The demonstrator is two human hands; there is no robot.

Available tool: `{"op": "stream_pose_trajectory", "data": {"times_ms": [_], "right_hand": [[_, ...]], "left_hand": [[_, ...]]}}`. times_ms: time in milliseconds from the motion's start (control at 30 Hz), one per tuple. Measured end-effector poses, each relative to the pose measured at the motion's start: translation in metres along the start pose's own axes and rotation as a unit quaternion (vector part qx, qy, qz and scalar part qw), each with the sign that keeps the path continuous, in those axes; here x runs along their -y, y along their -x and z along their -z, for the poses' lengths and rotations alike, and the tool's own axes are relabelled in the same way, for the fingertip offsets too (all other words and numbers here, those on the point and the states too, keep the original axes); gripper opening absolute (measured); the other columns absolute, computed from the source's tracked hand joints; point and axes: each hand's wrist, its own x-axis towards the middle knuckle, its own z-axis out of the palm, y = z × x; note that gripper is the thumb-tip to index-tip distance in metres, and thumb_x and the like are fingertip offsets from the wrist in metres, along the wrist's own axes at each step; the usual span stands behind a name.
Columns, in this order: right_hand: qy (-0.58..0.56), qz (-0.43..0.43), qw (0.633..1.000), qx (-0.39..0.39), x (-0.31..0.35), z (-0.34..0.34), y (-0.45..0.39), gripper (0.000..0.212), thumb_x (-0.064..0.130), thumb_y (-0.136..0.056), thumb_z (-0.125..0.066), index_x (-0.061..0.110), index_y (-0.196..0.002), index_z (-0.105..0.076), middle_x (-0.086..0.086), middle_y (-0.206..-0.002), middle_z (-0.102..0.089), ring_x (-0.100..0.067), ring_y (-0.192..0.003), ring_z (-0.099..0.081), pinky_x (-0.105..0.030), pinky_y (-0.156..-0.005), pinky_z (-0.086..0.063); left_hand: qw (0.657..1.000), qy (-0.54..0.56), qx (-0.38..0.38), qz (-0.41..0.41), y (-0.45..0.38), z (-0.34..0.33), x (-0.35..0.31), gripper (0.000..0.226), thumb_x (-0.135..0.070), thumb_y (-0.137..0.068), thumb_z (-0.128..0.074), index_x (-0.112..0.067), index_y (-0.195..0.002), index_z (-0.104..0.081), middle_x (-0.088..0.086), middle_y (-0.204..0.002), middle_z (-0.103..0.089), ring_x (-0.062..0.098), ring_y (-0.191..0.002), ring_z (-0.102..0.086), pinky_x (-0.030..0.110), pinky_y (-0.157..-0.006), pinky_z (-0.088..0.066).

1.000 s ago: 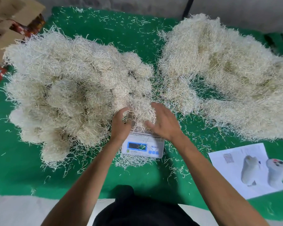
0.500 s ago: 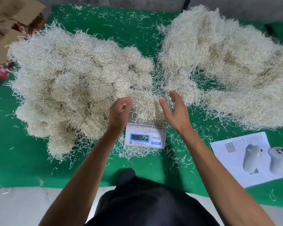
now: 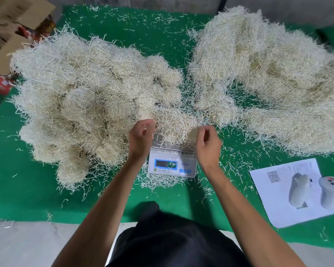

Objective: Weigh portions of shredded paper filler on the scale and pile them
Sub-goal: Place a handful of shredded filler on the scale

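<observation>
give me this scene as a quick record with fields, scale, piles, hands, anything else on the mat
scale: white digital scale, centre of green mat
on scale: portion of shredded paper
left pile, clumped portions
right pile, loose filler
left hand, fingers curled at portion's left edge
right hand, fingers curled at its right edge
display: unreadable
other: printed sheet, boxes

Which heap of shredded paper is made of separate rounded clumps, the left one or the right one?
The left heap. Its surface shows many distinct rounded clumps side by side, while the right heap is one loose, continuous mass.
</observation>
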Motion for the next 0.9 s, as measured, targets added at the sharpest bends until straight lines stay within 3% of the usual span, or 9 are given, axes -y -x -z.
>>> {"op": "stream_pose_trajectory", "data": {"times_ms": [67, 133, 200, 300, 400, 533, 667, 800, 900], "right_hand": [[-0.040, -0.047, 0.996, 0.064, -0.011, -0.006, 0.018, 0.025, 0.019, -0.110, -0.043, 0.018, -0.095, -0.063, -0.002, -0.073, -0.065, -0.013, -0.057, -0.058, -0.037, -0.049, -0.050], [-0.084, -0.114, 0.975, 0.171, -0.023, -0.016, 0.038, 0.029, 0.023, -0.110, -0.042, 0.013, -0.099, -0.066, -0.012, -0.077, -0.070, -0.023, -0.060, -0.063, -0.043, -0.053, -0.055], [-0.139, -0.195, 0.935, 0.260, -0.032, -0.032, 0.056, 0.029, 0.021, -0.111, -0.042, 0.008, -0.112, -0.068, -0.016, -0.094, -0.074, -0.026, -0.078, -0.071, -0.040, -0.071, -0.061], [-0.178, -0.268, 0.900, 0.294, -0.050, -0.047, 0.070, 0.025, 0.019, -0.110, -0.046, 0.008, -0.123, -0.065, -0.014, -0.107, -0.076, -0.029, -0.099, -0.075, -0.039, -0.092, -0.060], [-0.189, -0.297, 0.906, 0.234, -0.066, -0.034, 0.071, 0.023, 0.016, -0.110, -0.048, 0.005, -0.121, -0.065, -0.014, -0.104, -0.078, -0.033, -0.097, -0.076, -0.039, -0.087, -0.062], [-0.195, -0.306, 0.925, 0.111, -0.088, 0.011, 0.061, 0.025, 0.015, -0.111, -0.045, 0.000, -0.118, -0.064, -0.019, -0.098, -0.077, -0.036, -0.092, -0.076, -0.042, -0.083, -0.063], [-0.177, -0.329, 0.927, -0.018, -0.102, 0.049, 0.037, 0.025, 0.019, -0.109, -0.049, 0.002, -0.118, -0.066, -0.011, -0.103, -0.075, -0.023, -0.091, -0.070, -0.032, -0.091, -0.057], [-0.095, -0.294, 0.950, -0.041, -0.096, 0.061, 0.018, 0.030, 0.022, -0.108, -0.049, 0.010, -0.133, -0.060, -0.006, -0.114, -0.068, -0.006, -0.072, -0.051, -0.021, -0.069, -0.049], [-0.116, -0.226, 0.966, -0.039, -0.066, 0.049, 0.006, 0.020, 0.024, -0.106, -0.055, 0.013, -0.117, -0.067, -0.003, -0.103, -0.072, -0.014, -0.082, -0.071, -0.018, -0.069, -0.056]], "left_hand": [[1.000, 0.008, -0.002, 0.021, 0.003, -0.002, 0.003, 0.012, -0.023, -0.097, -0.060, -0.033, -0.098, -0.066, -0.002, -0.095, -0.073, 0.018, -0.083, -0.074, 0.050, -0.067, -0.062], [0.999, 0.003, 0.000, 0.037, 0.005, -0.004, 0.006, 0.009, -0.026, -0.097, -0.060, -0.032, -0.098, -0.066, -0.003, -0.098, -0.073, 0.009, -0.082, -0.073, 0.047, -0.067, -0.062], [0.999, -0.002, 0.004, 0.051, 0.007, -0.006, 0.009, 0.008, -0.028, -0.096, -0.059, -0.032, -0.094, -0.067, -0.005, -0.091, -0.073, 0.009, -0.081, -0.073, 0.050, -0.066, -0.062], [0.997, 0.013, 0.002, 0.071, 0.011, -0.009, 0.014, 0.010, -0.024, -0.094, -0.061, -0.027, -0.091, -0.069, -0.002, -0.089, -0.073, 0.017, -0.081, -0.074, 0.058, -0.067, -0.059], [0.996, 0.036, -0.007, 0.079, 0.015, -0.011, 0.022, 0.007, -0.014, -0.093, -0.063, -0.016, -0.095, -0.070, -0.002, -0.088, -0.074, 0.021, -0.079, -0.072, 0.060, -0.070, -0.059], [0.996, 0.039, -0.003, 0.074, 0.016, -0.011, 0.033, 0.010, -0.020, -0.096, -0.064, -0.011, -0.101, -0.068, 0.009, -0.085, -0.073, 0.036, -0.081, -0.070, 0.052, -0.068, -0.060], [0.995, 0.033, -0.012, 0.090, 0.020, -0.014, 0.038, 0.009, -0.019, -0.096, -0.064, -0.014, -0.100, -0.070, 0.003, -0.085, -0.075, 0.025, -0.079, -0.074, 0.037, -0.065, -0.062], [0.994, 0.031, -0.004, 0.102, 0.022, -0.014, 0.040, 0.010, -0.018, -0.097, -0.061, -0.015, -0.101, -0.069, 0.005, -0.086, -0.074, 0.026, -0.081, -0.074, 0.040, -0.070, -0.062], [0.994, 0.033, -0.021, 0.099, 0.015, -0.021, 0.031, 0.008, -0.020, -0.096, -0.061, -0.020, -0.102, -0.067, 0.009, -0.088, -0.072, 0.030, -0.082, -0.072, 0.051, -0.071, -0.062]]}}
